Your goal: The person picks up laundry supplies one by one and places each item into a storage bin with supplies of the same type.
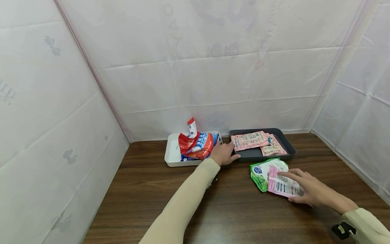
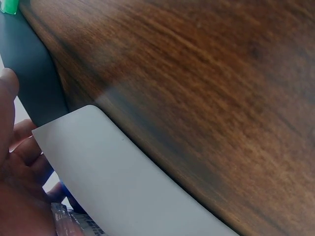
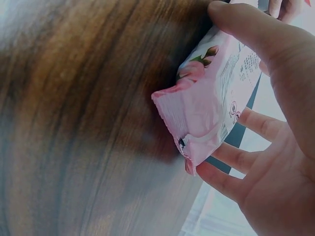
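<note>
Head view: lower right, the right hand (image 1: 313, 190), fingers wide, reaches over a pink packet (image 1: 283, 185) overlapping a green packet (image 1: 259, 176); near centre, the left hand (image 1: 222, 153), fingers loosely spread, is beside a red bag (image 1: 195, 144).

Left wrist view: left hand lower left, beside a white tray (image 2: 118, 167).

Right wrist view: packet upper centre, between thumb and fingers.

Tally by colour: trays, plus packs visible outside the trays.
White tray: 1
Dark grey tray: 1
Green-and-white pack: 1
Pink pack: 1
Total: 4
</note>
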A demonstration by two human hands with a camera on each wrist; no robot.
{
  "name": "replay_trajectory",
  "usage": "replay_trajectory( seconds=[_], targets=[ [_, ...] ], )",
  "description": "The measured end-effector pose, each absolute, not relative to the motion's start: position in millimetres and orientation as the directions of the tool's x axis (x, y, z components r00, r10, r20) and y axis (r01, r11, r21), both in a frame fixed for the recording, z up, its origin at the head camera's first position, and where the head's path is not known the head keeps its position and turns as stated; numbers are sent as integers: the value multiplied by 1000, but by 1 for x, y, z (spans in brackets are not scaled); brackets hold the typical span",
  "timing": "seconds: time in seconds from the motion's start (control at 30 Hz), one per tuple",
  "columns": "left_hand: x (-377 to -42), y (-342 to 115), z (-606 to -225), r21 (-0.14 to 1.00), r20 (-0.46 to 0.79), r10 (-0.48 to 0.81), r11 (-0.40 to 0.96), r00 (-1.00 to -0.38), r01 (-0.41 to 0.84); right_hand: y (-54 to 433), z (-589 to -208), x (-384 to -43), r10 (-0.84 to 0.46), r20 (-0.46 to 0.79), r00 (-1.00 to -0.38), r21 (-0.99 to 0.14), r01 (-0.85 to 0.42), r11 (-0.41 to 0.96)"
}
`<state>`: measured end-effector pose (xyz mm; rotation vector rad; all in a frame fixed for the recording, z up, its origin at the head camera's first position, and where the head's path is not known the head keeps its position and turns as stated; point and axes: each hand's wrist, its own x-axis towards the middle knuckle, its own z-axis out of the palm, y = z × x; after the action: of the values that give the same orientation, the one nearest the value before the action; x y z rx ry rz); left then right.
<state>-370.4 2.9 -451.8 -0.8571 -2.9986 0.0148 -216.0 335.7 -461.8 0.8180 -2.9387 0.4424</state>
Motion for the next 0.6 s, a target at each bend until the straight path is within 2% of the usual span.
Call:
replay_trajectory(
  seconds=[0.6],
  targets=[
    [-366,2,-447,-38,31,538,843,-843,537,335,-456,-216,-476,93,-874,-279,-482,831]
  ],
)
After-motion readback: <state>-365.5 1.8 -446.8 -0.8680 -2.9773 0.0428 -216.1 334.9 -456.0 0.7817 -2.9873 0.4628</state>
